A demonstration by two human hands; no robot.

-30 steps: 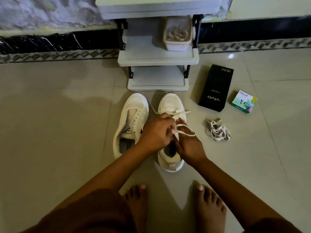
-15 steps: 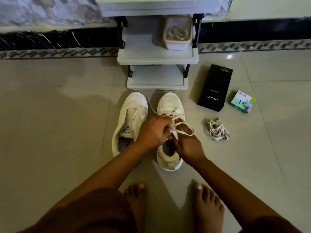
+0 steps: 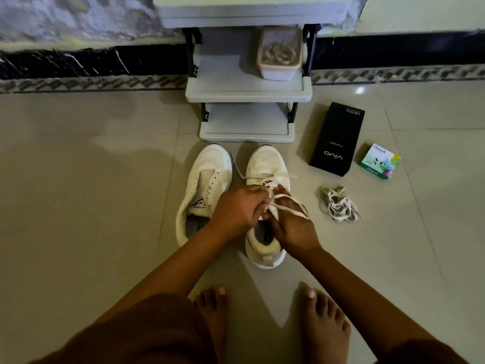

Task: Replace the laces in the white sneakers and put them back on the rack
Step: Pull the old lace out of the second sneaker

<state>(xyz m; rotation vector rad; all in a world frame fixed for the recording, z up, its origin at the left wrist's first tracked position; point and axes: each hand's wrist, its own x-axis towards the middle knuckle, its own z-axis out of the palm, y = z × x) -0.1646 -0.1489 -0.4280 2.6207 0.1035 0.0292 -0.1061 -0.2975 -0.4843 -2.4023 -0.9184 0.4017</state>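
Writing shows on three things: the black box (image 3: 337, 139) says "vivo", the little green box (image 3: 380, 161) says "Odonil", and the tongue of the left sneaker (image 3: 204, 190) says "SPEED". Both white shoes stand side by side on the floor (image 3: 91, 206), with their toes just short of the bottom shelf edge of the rack (image 3: 246, 90).

Your left hand (image 3: 236, 208) and right hand (image 3: 291, 227) are both over the right sneaker (image 3: 266, 164). Their fingers are curled tight on its lace (image 3: 288, 200), which loops over your right hand.

Wide floor stretches off to the left. The boxes and a pile of loose laces (image 3: 339, 204) sit to the right, near the shoes but apart.

You can count two sneakers, two boxes, one lace pile, one tub (image 3: 279, 53) on the middle shelf, and two bare feet (image 3: 324, 329).
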